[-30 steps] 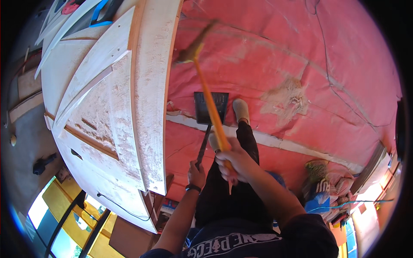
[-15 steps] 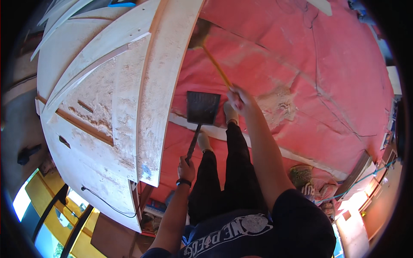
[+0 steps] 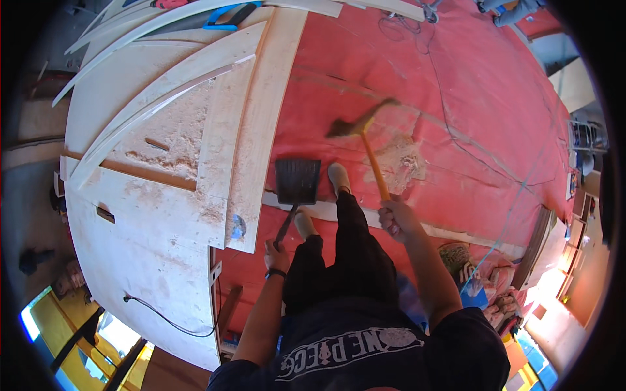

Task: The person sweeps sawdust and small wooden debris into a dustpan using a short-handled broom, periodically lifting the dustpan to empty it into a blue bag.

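My right hand [image 3: 399,218] is wrapped round the yellow handle of a broom [image 3: 374,159], whose dark bristle head is a little blurred. That head hovers over or brushes the red floor sheet, just beyond a heap of sawdust [image 3: 401,163]; whether it touches, I cannot tell. Low on the left, my left hand [image 3: 277,254] grips the handle of a black dustpan [image 3: 298,180]. The pan lies beside the workbench edge, in front of my feet, and its inside looks dark with no clear heap in it.
To the left, a large pale wooden workbench [image 3: 169,241] carries curved wooden strips, sawdust and a blue-handled saw [image 3: 228,18]. A cable [image 3: 443,107] runs across the red floor sheet [image 3: 482,130]. Bags and cloths [image 3: 499,293] are piled at the lower right. Another person's legs [image 3: 518,12] show far right.
The broom head has swung right, away from the workbench edge toward the sawdust heap. My right hand has come nearer my body. The dustpan stays beside the bench, shifted slightly in view.
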A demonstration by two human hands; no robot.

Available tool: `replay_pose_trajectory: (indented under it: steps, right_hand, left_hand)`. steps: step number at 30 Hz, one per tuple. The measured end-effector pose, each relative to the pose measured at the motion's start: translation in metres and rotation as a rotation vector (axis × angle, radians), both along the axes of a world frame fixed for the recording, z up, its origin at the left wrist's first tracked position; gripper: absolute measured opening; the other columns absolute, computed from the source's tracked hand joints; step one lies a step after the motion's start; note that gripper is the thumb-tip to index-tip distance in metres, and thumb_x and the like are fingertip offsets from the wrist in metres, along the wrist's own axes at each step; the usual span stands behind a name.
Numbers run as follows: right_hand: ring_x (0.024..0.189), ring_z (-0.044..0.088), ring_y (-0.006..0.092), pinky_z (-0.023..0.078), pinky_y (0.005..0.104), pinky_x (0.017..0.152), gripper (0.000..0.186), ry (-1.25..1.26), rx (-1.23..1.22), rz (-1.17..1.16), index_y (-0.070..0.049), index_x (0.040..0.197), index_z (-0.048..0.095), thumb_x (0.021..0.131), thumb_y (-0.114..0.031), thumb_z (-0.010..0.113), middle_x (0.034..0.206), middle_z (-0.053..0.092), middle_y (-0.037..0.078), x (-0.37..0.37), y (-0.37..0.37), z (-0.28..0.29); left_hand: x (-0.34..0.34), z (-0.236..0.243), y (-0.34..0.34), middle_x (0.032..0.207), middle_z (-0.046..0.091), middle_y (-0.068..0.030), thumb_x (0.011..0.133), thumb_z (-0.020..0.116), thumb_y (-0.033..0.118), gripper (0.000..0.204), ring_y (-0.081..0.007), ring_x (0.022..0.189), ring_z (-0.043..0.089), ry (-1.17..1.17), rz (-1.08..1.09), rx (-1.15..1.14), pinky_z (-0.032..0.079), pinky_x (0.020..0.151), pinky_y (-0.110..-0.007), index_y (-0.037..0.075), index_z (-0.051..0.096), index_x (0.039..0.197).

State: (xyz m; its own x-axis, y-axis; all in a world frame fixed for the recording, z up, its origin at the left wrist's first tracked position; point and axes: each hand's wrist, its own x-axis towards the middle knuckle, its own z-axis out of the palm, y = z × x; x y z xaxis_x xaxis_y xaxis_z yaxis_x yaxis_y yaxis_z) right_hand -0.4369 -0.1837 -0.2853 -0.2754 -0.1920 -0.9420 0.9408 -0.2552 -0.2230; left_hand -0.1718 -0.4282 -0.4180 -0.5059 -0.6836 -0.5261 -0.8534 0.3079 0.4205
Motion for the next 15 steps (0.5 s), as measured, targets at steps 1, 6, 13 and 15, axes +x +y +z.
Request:
replay_pose_trajectory:
  steps: [1,6,13,15]
  right_hand:
    - [0.043,0.036,0.0054,0.030,0.0178,0.033,0.037,0.012,-0.091,0.019,-0.019,0.112,0.032,0.084,-0.003,0.052,0.065,0.039,0.001,0.008,-0.014,0.014]
    - [0.042,0.039,0.0054,0.032,0.0202,0.032,0.019,0.160,-0.505,0.147,-0.011,0.099,0.039,0.084,-0.005,0.050,0.063,0.041,0.001,0.019,-0.084,-0.036]
    - [0.041,0.035,0.0051,0.029,0.0165,0.035,0.012,-0.168,-0.464,0.021,-0.012,0.081,0.040,0.086,-0.010,0.050,0.058,0.039,-0.003,-0.020,-0.123,-0.191]
    - [0.038,0.034,0.0051,0.027,0.0175,0.033,0.013,-0.018,-0.701,0.045,-0.013,0.078,0.040,0.087,-0.011,0.050,0.055,0.037,-0.004,-0.003,-0.074,-0.198]
  left_hand:
    - [0.014,0.003,-0.003,0.092,0.060,-0.0232,0.086,0.052,0.019,0.025,-0.0440,0.085,0.058,0.041,-0.007,-0.024,0.045,0.070,-0.051,0.007,0.045,0.106]
    - [0.055,0.025,-0.011,0.093,0.059,-0.0237,0.086,0.052,0.020,0.024,-0.0446,0.085,0.057,0.001,-0.022,-0.055,0.044,0.069,-0.051,0.006,0.046,0.105]
    - [0.043,0.061,0.002,0.091,0.059,-0.0244,0.086,0.053,0.020,0.022,-0.0451,0.084,0.057,0.011,-0.062,-0.147,0.045,0.068,-0.050,0.004,0.048,0.101]
    - [0.065,0.078,0.006,0.090,0.059,-0.0244,0.086,0.053,0.019,0.022,-0.0450,0.084,0.057,-0.030,-0.053,-0.189,0.045,0.068,-0.050,0.004,0.048,0.100]
